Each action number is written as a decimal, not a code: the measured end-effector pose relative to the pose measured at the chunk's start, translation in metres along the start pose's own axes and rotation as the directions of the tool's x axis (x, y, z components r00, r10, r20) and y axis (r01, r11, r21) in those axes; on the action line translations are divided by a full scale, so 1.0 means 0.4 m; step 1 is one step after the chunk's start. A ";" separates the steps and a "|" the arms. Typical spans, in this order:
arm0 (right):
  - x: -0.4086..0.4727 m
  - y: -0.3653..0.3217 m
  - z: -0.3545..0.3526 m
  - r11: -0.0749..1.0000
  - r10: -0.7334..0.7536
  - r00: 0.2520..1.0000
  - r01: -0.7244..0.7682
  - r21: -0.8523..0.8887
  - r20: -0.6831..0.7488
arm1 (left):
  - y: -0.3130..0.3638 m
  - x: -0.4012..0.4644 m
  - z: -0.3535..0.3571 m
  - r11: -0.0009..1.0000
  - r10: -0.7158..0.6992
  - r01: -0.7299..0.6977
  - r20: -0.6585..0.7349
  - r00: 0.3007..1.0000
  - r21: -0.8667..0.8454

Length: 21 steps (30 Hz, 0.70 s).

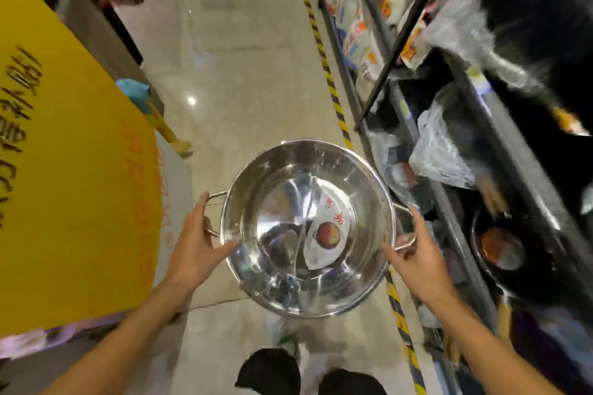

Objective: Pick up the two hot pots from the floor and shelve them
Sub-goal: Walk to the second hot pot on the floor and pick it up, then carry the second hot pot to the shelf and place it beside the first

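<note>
Steel hot pot (308, 228) was up off the floor (244, 80), held level in the aisle between both hands, roughly at waist height over the tiles. It had a curved divider (306, 208) down the middle and a paper label (327, 234) with a red round picture lying in the right half.

Left hand (195, 244): fingers closed around the left wire handle (214, 212), thumb pressed against the pot's outer wall. Right hand (417, 253): fingers curled around the right wire handle (406, 228), thumb near the rim. Both arms were bare and stretched forward.

To the right of the pot stood a dark metal shelf rack (449, 202), blurred, stuffed with plastic-wrapped goods (439, 151). On a lower level sat another round pot (500, 250) with a red label inside; couldn't tell more through the blur. Farther up the rack were white packets with red print (362, 9).

A yellow-and-black hazard strip (324, 64) ran along the floor at the rack's foot. To the left was a big yellow board (64, 170) with orange and dark lettering. The person's dark shoes (269, 372) showed below the pot.
</note>
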State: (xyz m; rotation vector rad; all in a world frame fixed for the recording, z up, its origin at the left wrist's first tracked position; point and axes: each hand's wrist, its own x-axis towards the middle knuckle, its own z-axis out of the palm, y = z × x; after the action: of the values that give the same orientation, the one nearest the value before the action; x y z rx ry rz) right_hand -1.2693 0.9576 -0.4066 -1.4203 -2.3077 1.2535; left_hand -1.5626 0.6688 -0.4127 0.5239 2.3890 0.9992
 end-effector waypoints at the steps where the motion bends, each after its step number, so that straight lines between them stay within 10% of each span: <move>1: -0.042 -0.007 -0.026 1.000 -0.004 1.000 0.004 0.013 -0.019 | 0.021 -0.034 -0.015 1.000 0.025 -0.025 -0.004 1.000 -0.010; 21: -0.802 0.290 -0.218 0.984 0.059 0.979 -0.024 0.177 -0.193 | 0.176 -0.669 0.010 0.904 0.382 -0.392 0.087 0.920 0.173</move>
State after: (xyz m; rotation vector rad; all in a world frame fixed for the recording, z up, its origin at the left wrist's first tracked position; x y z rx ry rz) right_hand -0.9743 0.7752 -0.3455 -1.4664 -1.9975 1.2296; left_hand -1.3341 0.5786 -0.2852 1.1167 2.3962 0.9062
